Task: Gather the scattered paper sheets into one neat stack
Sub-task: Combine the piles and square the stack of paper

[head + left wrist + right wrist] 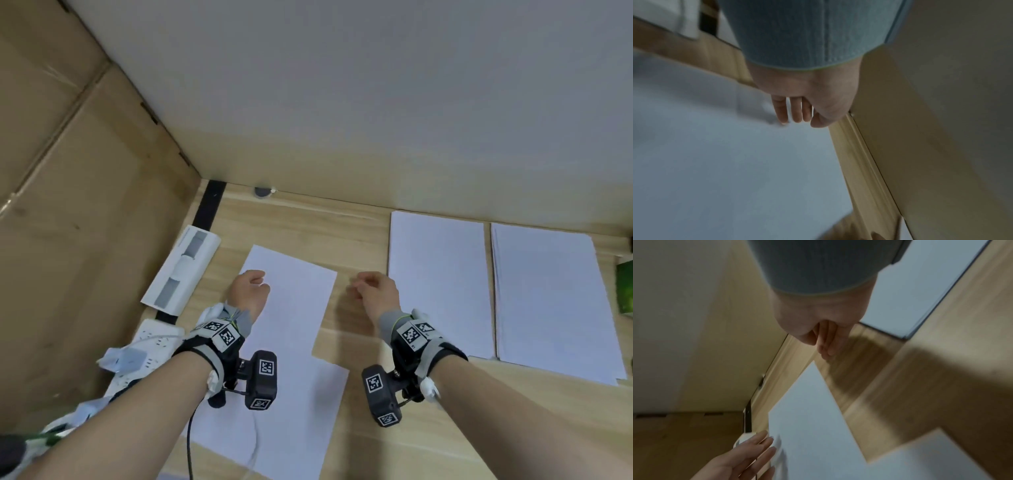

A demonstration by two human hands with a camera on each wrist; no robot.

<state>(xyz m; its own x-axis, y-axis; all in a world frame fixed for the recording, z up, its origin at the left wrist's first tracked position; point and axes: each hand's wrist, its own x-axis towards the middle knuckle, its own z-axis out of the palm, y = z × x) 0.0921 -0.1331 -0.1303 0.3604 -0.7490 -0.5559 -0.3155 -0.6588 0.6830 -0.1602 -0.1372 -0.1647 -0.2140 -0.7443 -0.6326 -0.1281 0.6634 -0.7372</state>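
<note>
Several white paper sheets lie on the wooden table [359, 240]. One tilted sheet [294, 301] is at centre left, and its near end overlaps a second sheet [284, 421]. Two more sheets [438, 284] [548, 301] lie side by side at the right. My left hand [251, 286] is over the tilted sheet's left edge, and its straight fingers [792, 113] point down at the paper [725, 162]. My right hand [373, 291] hovers over bare wood between the tilted sheet and the right sheets. Its fingers [826, 342] are relaxed and hold nothing. The tilted sheet [813, 418] also shows in the right wrist view.
A cardboard wall [68, 205] closes the left side and a white wall [376, 102] the back. A white box [183, 270] and a white power strip [150, 346] with cables lie along the left. A green object [625, 291] sits at the right edge.
</note>
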